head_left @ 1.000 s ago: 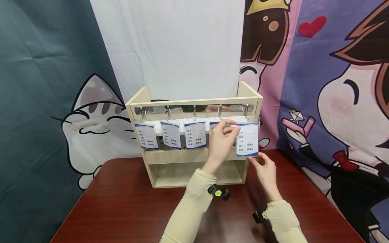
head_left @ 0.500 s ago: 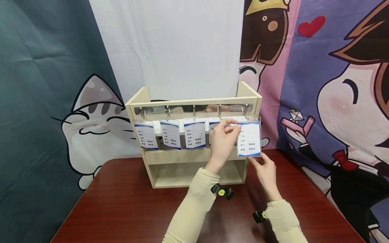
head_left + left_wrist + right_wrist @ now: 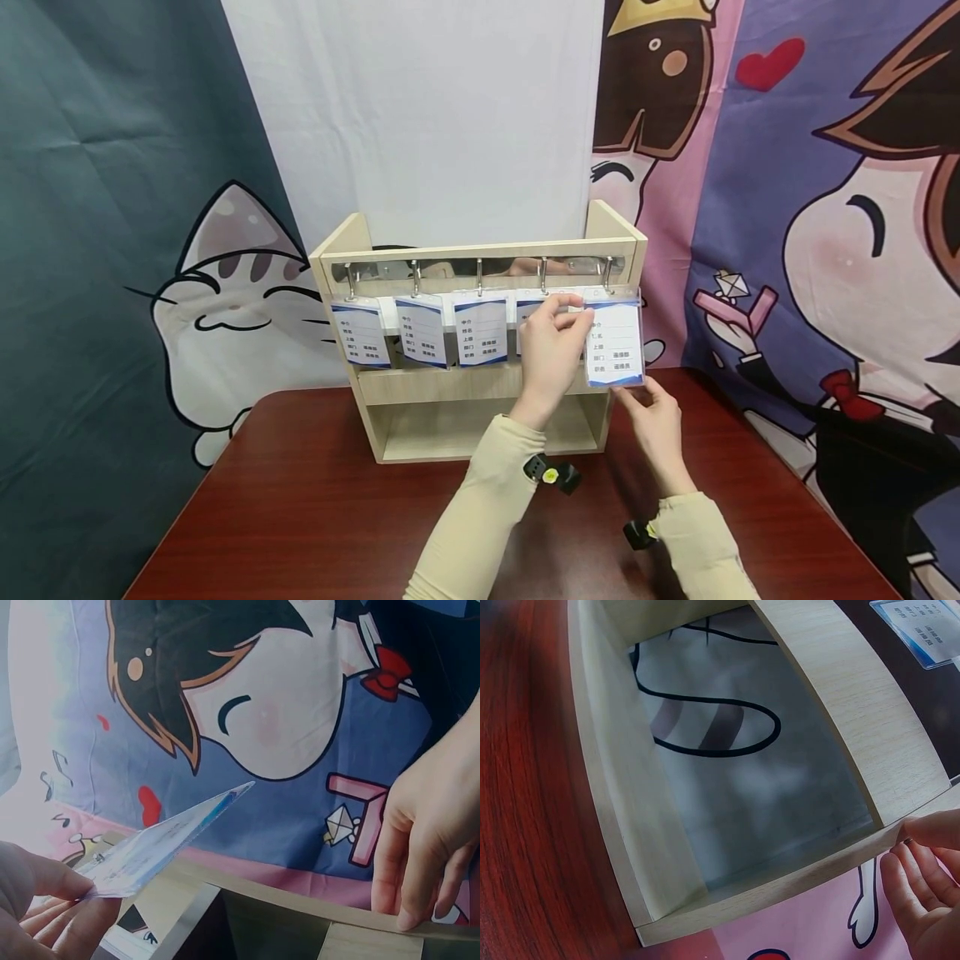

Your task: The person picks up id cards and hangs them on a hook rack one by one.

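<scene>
A clear-sleeved name badge [image 3: 617, 343] with blue trim faces forward at the right end of a pale wooden rack [image 3: 450, 388]. My left hand [image 3: 550, 358] pinches its left edge between thumb and fingers; the left wrist view shows the badge [image 3: 169, 851] sticking out from the fingertips. Its top lies by the rightmost metal hook [image 3: 607, 277], and I cannot tell whether the hook passes through its slot. Below the badge, my right hand [image 3: 657, 425] grips the rack's right side edge, thumb and fingers around the wood in the right wrist view [image 3: 922, 877].
Several similar badges [image 3: 482, 333] hang from the other hooks, one partly behind my left hand. Under them is the rack's open lower compartment [image 3: 465, 429]. The rack stands on a dark red table [image 3: 315, 508], before a white cloth [image 3: 480, 125] and cartoon-printed curtains [image 3: 757, 208].
My left hand has shifted slightly to the right, and the badge with it. The right hand stays at the rack's edge.
</scene>
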The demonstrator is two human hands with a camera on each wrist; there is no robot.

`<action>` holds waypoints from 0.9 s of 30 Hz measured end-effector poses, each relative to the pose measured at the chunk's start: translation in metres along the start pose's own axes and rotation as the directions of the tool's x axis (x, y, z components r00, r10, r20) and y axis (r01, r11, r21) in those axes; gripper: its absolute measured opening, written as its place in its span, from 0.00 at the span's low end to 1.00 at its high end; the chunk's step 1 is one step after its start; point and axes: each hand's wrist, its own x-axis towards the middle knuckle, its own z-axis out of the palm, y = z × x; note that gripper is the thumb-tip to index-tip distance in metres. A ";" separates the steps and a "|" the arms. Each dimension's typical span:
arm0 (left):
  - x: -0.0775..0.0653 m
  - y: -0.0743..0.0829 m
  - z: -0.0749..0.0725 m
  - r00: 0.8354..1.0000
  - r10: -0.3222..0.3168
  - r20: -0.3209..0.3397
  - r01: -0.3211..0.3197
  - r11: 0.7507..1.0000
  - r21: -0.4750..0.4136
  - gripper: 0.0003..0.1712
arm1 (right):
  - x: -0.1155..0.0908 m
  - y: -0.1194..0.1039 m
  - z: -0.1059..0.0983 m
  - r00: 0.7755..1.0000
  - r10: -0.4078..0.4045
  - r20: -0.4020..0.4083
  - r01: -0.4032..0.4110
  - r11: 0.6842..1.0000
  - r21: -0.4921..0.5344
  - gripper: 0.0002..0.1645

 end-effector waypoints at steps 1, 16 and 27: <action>0.000 0.000 0.000 1.000 0.004 -0.002 -0.004 1.000 0.005 0.05 | 0.000 0.000 0.000 1.000 0.001 0.001 -0.001 1.000 0.000 0.12; -0.002 -0.018 0.005 0.997 0.068 -0.023 -0.068 0.998 -0.003 0.09 | -0.003 -0.002 0.001 1.000 0.016 0.008 -0.016 0.999 0.029 0.16; 0.000 -0.025 0.007 0.993 0.115 -0.038 -0.115 0.993 0.022 0.09 | 0.000 0.001 0.002 1.000 0.024 -0.001 -0.024 0.999 0.023 0.15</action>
